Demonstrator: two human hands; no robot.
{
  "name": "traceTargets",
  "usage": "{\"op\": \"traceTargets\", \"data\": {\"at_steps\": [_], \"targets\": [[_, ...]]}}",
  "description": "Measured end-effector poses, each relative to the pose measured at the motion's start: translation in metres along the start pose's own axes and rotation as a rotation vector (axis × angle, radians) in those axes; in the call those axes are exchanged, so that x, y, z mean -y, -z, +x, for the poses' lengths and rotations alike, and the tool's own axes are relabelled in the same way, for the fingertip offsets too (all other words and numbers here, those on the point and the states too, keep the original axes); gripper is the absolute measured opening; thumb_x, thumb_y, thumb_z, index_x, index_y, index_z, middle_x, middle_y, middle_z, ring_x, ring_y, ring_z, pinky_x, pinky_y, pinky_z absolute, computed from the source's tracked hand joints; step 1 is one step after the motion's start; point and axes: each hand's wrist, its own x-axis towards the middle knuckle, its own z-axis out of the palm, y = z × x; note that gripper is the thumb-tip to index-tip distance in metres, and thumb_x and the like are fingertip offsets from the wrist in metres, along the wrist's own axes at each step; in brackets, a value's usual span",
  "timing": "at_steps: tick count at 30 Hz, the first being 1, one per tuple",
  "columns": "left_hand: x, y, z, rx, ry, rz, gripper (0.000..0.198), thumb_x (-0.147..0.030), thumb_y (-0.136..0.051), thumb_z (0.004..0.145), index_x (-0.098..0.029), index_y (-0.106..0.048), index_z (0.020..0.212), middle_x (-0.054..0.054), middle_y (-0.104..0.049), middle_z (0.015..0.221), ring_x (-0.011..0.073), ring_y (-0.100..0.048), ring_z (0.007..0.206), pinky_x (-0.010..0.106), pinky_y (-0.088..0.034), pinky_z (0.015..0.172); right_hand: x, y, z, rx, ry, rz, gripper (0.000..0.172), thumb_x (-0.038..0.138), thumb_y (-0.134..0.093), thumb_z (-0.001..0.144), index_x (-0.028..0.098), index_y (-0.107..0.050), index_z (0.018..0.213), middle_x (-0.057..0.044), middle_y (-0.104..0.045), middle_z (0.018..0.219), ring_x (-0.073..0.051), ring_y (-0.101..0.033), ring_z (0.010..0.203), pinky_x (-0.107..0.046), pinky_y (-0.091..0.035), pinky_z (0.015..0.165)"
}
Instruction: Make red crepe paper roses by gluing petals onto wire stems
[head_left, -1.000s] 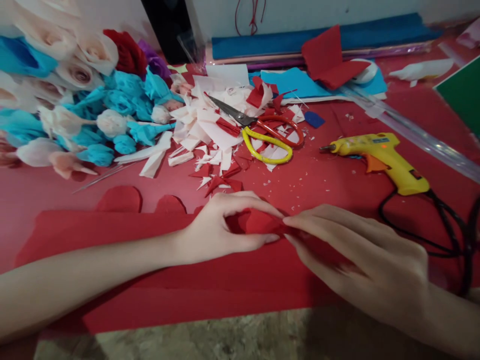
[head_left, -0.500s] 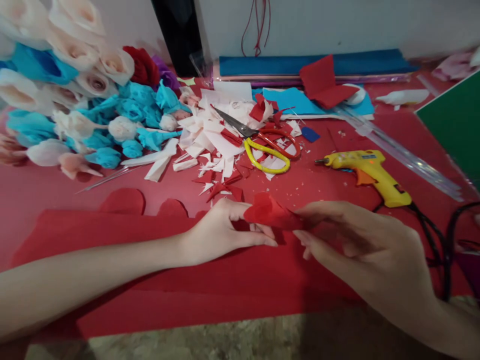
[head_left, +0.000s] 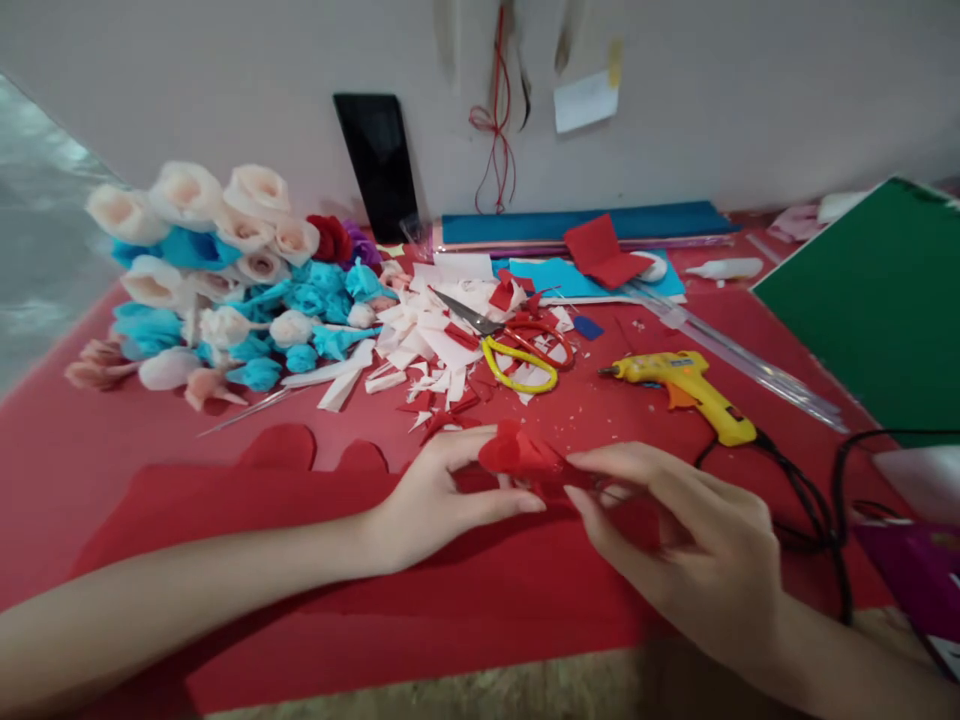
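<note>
Both hands meet over a long strip of red crepe paper point(head_left: 315, 560) lying across the red table. My left hand point(head_left: 442, 495) pinches a small folded red paper petal point(head_left: 517, 455) between thumb and fingers. My right hand point(head_left: 675, 545) grips the other end of the same red piece, fingers curled round it. Scalloped petal shapes point(head_left: 281, 448) stick up along the strip's far edge.
A yellow glue gun point(head_left: 686, 385) with a black cord point(head_left: 810, 500) lies right of the hands. Yellow and red scissors point(head_left: 525, 355) rest on paper scraps point(head_left: 427, 340). Paper flowers point(head_left: 225, 280) pile up at the left, a green sheet point(head_left: 877, 300) at the right, a blue roll point(head_left: 577, 225) by the wall.
The view has tilted up, showing the wall and more of the table. Both hands stay on the red piece, which has been lifted slightly and twisted between them.
</note>
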Motion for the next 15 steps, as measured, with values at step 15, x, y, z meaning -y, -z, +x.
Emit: {"op": "traceTargets", "data": {"at_steps": [15], "targets": [[-0.024, -0.002, -0.002, -0.113, 0.069, -0.27, 0.008, -0.014, -0.065, 0.072, -0.019, -0.066, 0.079, -0.003, -0.068, 0.079, 0.0059, -0.061, 0.073, 0.011, -0.048, 0.071, 0.013, 0.002, 0.007, 0.09, -0.072, 0.146, 0.025, 0.014, -0.053, 0.074, 0.023, -0.052, 0.097, 0.004, -0.061, 0.084, -0.005, -0.058, 0.06, -0.015, -0.049, 0.055]]}}
